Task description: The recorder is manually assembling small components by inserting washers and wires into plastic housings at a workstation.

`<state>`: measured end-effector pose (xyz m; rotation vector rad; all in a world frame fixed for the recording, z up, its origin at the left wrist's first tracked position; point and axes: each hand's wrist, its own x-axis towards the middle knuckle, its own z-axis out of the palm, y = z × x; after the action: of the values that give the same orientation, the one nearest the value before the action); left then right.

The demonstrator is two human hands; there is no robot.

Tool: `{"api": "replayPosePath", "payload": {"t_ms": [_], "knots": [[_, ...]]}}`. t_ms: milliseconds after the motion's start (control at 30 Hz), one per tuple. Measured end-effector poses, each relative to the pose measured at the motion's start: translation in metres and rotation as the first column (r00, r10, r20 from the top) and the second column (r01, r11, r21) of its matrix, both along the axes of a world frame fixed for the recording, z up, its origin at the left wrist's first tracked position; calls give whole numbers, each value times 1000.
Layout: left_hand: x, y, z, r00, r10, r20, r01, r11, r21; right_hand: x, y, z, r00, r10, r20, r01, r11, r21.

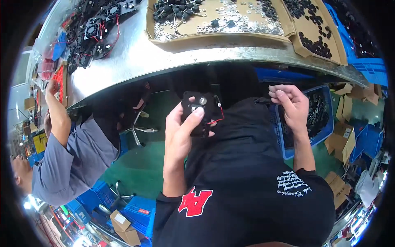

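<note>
In my left hand (181, 127) is a flat black plastic housing (198, 131), held above my lap with the thumb across its face. A round silver piece sits near the housing's top. A thin red wire (222, 114) with a small white connector loops out from its right side. My right hand (291, 105) is raised off to the right, apart from the housing. Its fingers are curled with the tips pressed together, and whatever they may pinch is too small to make out.
A metal workbench (123, 68) runs across in front of me. On it stand cardboard trays (222, 42) of washers and black knobs, and a pile of black fan units (92, 31). A blue crate (327, 138) of dark parts is at my right. A co-worker (78, 158) sits at left.
</note>
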<state>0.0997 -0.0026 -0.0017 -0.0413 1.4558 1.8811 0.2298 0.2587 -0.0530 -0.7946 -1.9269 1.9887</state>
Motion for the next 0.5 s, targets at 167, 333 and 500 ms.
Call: {"api": "replayPosePath", "payload": {"t_ms": [167, 333, 500], "knots": [[-8, 22, 12, 998, -59, -22, 59, 998, 7, -29, -17, 46, 987, 36, -158, -35, 999, 9], [-26, 39, 29, 998, -53, -43, 50, 996, -68, -69, -28, 80, 927, 283, -248, -252, 956, 150], [-49, 57, 48, 989, -77, -124, 66, 994, -91, -116, -21, 104, 867, 414, -276, -236, 831, 504]]}}
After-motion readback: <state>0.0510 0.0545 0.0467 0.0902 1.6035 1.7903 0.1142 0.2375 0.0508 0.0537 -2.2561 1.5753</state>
